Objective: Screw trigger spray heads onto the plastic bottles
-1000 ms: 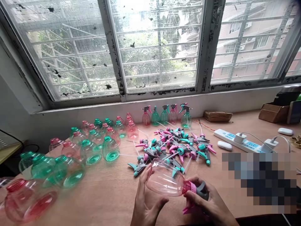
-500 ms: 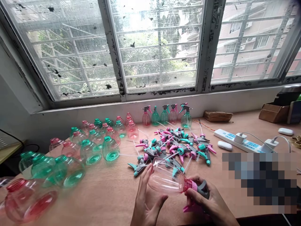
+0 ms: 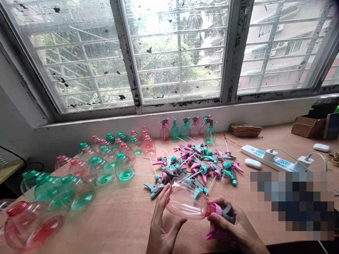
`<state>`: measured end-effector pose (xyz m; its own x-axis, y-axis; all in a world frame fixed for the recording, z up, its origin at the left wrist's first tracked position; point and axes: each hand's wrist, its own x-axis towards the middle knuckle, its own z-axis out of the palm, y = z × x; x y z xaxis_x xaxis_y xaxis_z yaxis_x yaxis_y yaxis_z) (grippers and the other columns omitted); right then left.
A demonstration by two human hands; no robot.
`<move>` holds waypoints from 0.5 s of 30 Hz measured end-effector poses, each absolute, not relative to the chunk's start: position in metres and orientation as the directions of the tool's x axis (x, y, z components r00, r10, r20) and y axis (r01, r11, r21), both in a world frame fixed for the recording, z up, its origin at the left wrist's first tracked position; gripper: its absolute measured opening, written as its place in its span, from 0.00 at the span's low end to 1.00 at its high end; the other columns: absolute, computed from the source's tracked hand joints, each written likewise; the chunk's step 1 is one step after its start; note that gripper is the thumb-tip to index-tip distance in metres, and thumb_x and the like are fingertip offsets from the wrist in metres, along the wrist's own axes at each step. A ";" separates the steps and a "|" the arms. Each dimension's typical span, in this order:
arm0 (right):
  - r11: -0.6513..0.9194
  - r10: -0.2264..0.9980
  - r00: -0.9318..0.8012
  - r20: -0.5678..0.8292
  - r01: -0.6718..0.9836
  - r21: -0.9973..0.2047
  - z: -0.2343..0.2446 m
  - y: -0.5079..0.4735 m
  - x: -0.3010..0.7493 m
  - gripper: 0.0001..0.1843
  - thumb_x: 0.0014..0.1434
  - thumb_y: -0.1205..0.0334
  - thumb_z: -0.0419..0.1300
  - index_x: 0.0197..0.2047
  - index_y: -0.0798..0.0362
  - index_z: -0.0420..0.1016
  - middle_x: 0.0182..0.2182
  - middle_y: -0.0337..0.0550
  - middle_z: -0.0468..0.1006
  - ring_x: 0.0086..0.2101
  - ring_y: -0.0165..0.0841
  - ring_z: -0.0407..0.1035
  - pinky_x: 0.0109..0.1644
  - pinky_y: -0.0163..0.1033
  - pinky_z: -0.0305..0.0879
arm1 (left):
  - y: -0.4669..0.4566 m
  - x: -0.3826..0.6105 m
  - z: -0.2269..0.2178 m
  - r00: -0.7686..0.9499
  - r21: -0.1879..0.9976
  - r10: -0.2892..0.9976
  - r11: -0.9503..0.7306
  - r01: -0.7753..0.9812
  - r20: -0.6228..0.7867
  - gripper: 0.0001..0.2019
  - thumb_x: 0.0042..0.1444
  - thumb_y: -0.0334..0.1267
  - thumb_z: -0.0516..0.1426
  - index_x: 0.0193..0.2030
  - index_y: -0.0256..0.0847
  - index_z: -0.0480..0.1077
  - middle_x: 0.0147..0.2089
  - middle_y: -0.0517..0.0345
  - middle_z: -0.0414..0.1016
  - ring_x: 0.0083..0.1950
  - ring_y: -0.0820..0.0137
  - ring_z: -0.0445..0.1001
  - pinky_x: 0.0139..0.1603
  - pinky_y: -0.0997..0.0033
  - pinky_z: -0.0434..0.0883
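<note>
A clear pink spray bottle [image 3: 186,201] lies on its side in the air between my hands, its base to the left. My left hand [image 3: 165,220] cups the base end, fingers behind and thumb below. At the neck, my right hand [image 3: 230,222] pinches the pink collar of a grey spray head [image 3: 228,212] that sits on the bottle's mouth. The head's pink trigger [image 3: 215,234] points down under the right hand. Just beyond the bottle lies a pile of loose spray heads [image 3: 182,169] in grey, pink and teal, with thin clear tubes.
Open pink and green bottles [image 3: 124,169] stand in rows on the left of the wooden table [image 3: 119,218]. Several bottles with heads [image 3: 185,130] stand by the wall. On the right are a power strip [image 3: 272,158], a white case [image 3: 253,163] and cardboard boxes [image 3: 245,130].
My left thumb has moved in against the underside of the bottle, and the bottle has turned slightly. My right hand stays at the collar.
</note>
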<state>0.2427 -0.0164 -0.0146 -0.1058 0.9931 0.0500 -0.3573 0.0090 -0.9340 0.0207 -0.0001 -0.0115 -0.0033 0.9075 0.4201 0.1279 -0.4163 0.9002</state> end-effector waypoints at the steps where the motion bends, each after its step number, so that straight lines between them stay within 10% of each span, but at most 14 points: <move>1: 0.005 0.993 -0.109 0.048 -0.365 -0.931 -0.015 -0.017 0.243 0.20 0.54 0.52 0.74 0.41 0.55 0.74 0.21 0.37 0.81 0.23 0.32 0.76 0.32 0.42 0.82 | 0.000 0.021 -0.012 -0.004 0.899 0.906 -0.419 0.131 0.423 0.30 0.56 0.49 0.67 0.66 0.59 0.66 0.72 0.58 0.64 0.73 0.50 0.59 0.75 0.47 0.55; 15: 0.044 0.995 -0.074 0.068 -0.293 -0.955 -0.014 -0.016 0.242 0.20 0.54 0.50 0.74 0.40 0.55 0.76 0.20 0.37 0.81 0.22 0.31 0.76 0.29 0.32 0.77 | -0.003 0.021 -0.007 -0.021 0.932 0.933 -0.357 0.063 0.359 0.33 0.54 0.52 0.67 0.66 0.57 0.66 0.71 0.55 0.65 0.73 0.49 0.60 0.74 0.52 0.58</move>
